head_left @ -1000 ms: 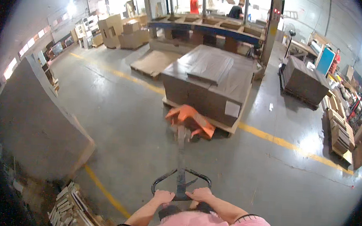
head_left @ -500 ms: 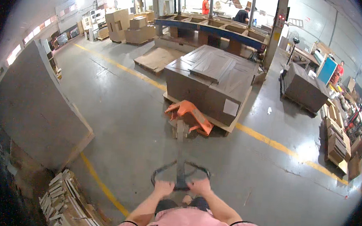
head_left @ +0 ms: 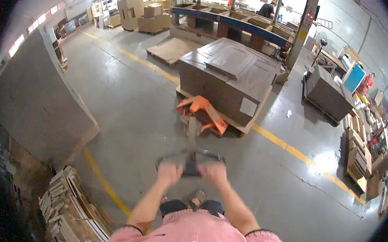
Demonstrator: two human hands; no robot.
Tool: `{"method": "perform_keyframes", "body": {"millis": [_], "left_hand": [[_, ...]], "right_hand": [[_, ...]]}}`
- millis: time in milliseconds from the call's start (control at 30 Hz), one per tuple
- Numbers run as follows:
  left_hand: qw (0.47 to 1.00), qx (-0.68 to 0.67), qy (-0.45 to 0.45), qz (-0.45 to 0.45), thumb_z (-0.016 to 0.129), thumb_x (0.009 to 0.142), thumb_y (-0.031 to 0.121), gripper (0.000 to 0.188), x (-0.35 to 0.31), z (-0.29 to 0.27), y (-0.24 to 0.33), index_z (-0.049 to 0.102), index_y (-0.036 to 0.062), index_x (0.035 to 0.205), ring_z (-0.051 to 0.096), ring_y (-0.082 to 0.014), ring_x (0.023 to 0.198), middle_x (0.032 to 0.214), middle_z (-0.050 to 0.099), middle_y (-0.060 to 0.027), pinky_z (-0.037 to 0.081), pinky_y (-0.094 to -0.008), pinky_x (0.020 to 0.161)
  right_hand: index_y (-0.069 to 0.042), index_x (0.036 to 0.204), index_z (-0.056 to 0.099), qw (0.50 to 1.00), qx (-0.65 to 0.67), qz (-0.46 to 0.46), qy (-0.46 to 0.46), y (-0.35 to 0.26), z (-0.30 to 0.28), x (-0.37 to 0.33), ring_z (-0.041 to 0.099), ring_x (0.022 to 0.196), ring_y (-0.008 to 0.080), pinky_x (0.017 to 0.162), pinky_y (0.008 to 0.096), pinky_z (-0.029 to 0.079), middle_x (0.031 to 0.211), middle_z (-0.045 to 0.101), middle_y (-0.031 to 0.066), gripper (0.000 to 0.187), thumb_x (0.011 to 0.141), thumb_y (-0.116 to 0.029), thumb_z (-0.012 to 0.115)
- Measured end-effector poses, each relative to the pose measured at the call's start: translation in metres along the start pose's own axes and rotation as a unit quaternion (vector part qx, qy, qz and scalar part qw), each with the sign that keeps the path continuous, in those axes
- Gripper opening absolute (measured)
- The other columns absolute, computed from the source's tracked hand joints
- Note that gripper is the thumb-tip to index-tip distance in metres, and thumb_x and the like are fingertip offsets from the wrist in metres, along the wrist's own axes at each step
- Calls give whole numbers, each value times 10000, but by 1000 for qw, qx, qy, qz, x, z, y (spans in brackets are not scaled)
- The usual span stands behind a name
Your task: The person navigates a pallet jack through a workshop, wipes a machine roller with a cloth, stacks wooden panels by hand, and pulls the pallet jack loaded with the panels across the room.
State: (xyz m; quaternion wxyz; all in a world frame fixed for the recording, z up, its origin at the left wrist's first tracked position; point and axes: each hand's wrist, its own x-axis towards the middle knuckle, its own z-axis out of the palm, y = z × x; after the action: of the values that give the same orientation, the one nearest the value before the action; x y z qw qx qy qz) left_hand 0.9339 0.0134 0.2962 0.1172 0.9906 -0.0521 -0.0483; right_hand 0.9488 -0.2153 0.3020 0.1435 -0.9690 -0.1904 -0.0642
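My left hand [head_left: 171, 174] and my right hand [head_left: 213, 172] are closed around the near bar of a black, loop-shaped pallet jack handle [head_left: 191, 166], one on each side of its middle shaft. Motion smears both hands and the loop a little. Beyond it the shaft runs to the orange pallet jack [head_left: 203, 114], whose forks are hidden under a wooden pallet [head_left: 248, 126]. That pallet bears a large stack of brown-grey panels [head_left: 214, 88], with smaller panels on top and a white sheet of paper [head_left: 248, 106] on its front.
Tall stacked boards [head_left: 42, 97] stand at the left, with wood offcuts [head_left: 75, 207] nearer me. A roller conveyor frame [head_left: 237, 23] lies behind the load. Another panel stack [head_left: 328, 94] and a scrap pile [head_left: 362, 155] are at the right. Two people work farther back.
My hands and the pallet jack handle have moved forward, away from my body, and the handle sits higher in view. More of my feet shows. The load stays about where it was.
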Motion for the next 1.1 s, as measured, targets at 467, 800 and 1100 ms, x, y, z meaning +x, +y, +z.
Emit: {"method": "perform_keyframes", "body": {"millis": [467,800,1100], "left_hand": [[997,18,-70,2,267,978,427,586,19,-57,17,693,25,985,666,-380,936,1029,685,-201,498,-509,829],[990,16,-131,-37,261,992,400,594,-71,89,18,688,-1,1085,629,-359,1079,1131,673,-184,354,-536,1014],[992,0,-126,-19,272,982,325,509,-129,89,46,699,50,1009,649,-358,1022,1071,687,-189,364,-539,988]], "right_hand": [[-104,1065,700,969,41,135,-202,2,-40,47,661,985,328,892,418,483,1012,698,169,707,917,-667,299],[-72,1180,657,965,-37,69,-252,9,54,-87,640,1034,365,924,475,470,1077,682,197,640,988,-539,263],[8,1051,693,962,-20,86,-258,-7,16,-142,618,1063,408,980,477,418,1107,671,216,766,967,-601,237]]}}
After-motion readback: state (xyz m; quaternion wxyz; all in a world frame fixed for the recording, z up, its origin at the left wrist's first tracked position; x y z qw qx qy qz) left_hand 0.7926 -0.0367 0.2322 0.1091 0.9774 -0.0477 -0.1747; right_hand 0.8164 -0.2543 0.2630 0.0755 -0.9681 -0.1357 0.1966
